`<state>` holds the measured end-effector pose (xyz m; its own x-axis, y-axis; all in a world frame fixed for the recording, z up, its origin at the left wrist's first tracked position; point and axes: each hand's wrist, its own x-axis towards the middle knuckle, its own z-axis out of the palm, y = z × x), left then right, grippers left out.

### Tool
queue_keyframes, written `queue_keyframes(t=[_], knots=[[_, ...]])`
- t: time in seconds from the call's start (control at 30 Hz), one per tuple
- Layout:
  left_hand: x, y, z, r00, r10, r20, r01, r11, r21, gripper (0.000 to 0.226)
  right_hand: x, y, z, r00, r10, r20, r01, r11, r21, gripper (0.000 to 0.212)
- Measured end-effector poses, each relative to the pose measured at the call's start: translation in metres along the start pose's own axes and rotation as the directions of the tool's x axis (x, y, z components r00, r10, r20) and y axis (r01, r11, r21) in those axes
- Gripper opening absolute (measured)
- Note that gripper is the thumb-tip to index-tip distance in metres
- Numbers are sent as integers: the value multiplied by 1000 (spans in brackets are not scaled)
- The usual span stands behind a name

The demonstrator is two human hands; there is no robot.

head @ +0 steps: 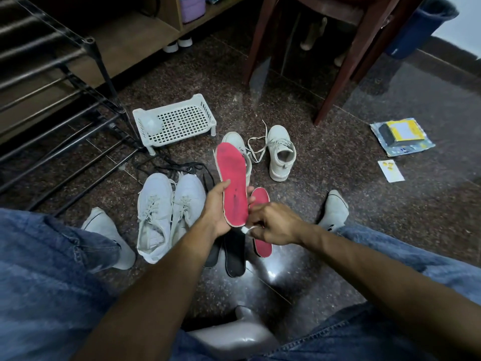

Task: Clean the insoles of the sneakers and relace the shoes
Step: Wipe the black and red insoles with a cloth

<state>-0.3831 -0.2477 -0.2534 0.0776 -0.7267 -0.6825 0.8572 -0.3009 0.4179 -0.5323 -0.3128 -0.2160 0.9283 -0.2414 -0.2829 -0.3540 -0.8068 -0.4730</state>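
Note:
My left hand [217, 208] grips a red insole [233, 182] by its heel end, holding it upright above the floor. My right hand [273, 224] pinches a small white wipe [246, 229] at the insole's lower edge. A second red insole [262, 244] lies on the floor under my right hand, with two black insoles [233, 255] beside it. A pair of pale grey sneakers [166, 209] sits to the left. Two off-white sneakers [281, 152] stand further back, a loose lace [256, 147] between them. Black laces [171, 166] lie near the grey pair.
A white perforated plastic basket [174, 121] sits upside down beyond the shoes. A black metal rack [65, 105] stands at the left, and wooden chair legs [335, 74] at the back right. A yellow packet [402, 135] and a card [390, 170] lie right. My socked feet [334, 211] flank the shoes.

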Motion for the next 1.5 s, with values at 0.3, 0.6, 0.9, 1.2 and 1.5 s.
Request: queue_keyframes(t=[0.3,0.6,0.9,1.2,1.5], knots=[[4,-11,6,999,10,53,-9,1000,-6,52,27,11,-27,907,214,-364,-194,977,90,14],[2,-10,-2,997,-10,-73,3,995,-97,58,26,-4,14,990,69,-125,-48,985,163,10],[27,-17,3,984,71,-166,-33,975,220,42,5,51,-6,951,293,100,-276,949,-154,19],[39,-59,-14,981,-7,-196,60,961,271,28,8,86,29,754,599,269,-594,447,669,9],[72,-82,-14,955,-91,-281,189,919,346,30,8,111,79,684,621,382,-610,200,767,8]])
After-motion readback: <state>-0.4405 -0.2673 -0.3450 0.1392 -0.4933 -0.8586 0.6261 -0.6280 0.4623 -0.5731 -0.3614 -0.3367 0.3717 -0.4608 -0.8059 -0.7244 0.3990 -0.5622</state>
